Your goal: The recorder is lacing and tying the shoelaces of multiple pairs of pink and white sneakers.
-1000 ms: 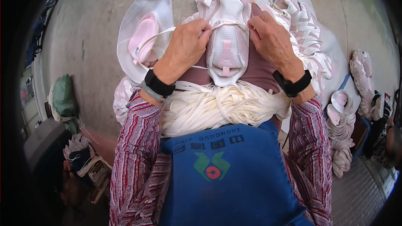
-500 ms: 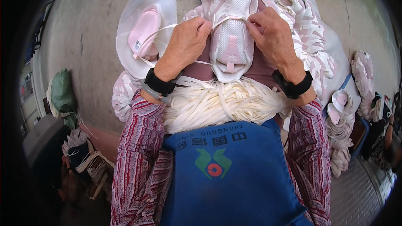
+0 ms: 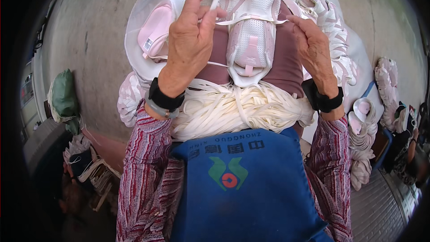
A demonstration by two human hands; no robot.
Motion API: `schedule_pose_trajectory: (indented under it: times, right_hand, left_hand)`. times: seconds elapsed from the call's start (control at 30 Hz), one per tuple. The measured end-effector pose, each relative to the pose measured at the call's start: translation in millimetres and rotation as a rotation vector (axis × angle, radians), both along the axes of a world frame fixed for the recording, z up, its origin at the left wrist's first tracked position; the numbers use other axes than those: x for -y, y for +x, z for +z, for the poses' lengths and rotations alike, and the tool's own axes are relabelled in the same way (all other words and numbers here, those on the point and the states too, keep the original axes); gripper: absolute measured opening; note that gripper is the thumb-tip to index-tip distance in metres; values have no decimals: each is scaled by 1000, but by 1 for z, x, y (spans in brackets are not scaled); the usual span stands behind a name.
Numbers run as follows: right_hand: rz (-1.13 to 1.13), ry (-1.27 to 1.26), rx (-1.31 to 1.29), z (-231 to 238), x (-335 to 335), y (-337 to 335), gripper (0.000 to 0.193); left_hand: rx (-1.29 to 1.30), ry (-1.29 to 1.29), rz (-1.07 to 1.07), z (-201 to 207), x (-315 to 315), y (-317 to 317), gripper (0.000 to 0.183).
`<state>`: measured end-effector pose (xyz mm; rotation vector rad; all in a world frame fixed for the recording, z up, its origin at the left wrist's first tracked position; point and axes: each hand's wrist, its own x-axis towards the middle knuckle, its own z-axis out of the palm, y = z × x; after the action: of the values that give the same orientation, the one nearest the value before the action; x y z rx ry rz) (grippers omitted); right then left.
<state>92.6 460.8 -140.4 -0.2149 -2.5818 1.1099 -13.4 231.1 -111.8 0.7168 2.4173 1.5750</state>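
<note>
The shoe is showing dimpled mesh, the lace bundle is looking like matt woven cloth, and the apron is appearing matt, clothlike.

Shoe on lap, between left hand and right hand; lace across it. Lace bundle nearer; apron nearest. Left: insole in container. Right: shoe pile on sheet.

- Grey concrete floor stretched above and to the right of the green sack.
- A reddish floor strip ran below and right of the sack.
- Lined grey paving lay far to the sack's right, lower down.
- Soft light fell evenly on the concrete floor right of the sack.
</note>
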Motion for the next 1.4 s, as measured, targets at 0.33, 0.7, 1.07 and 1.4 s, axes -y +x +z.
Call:
schedule_pose_trajectory:
  times: [0.33, 0.7, 1.07, 1.4]
  right_hand:
    - [-24, -160, 136, 3, 24, -6, 10]
    - [-40, -31, 82, -2, 26, -15, 10]
    - [15, 218, 48, 0, 33, -22, 12]
    - [-152, -264, 314, 4, 28, -23, 18]
  left_hand:
    - [162, -382, -244, -18, -4, -4, 22]
    - [109, -279, -168, -28, 8, -3, 28]
    - [-22, -370, -172, -26, 2, -7, 29]
    - [102, -234, -175, -21, 3, -6, 27]
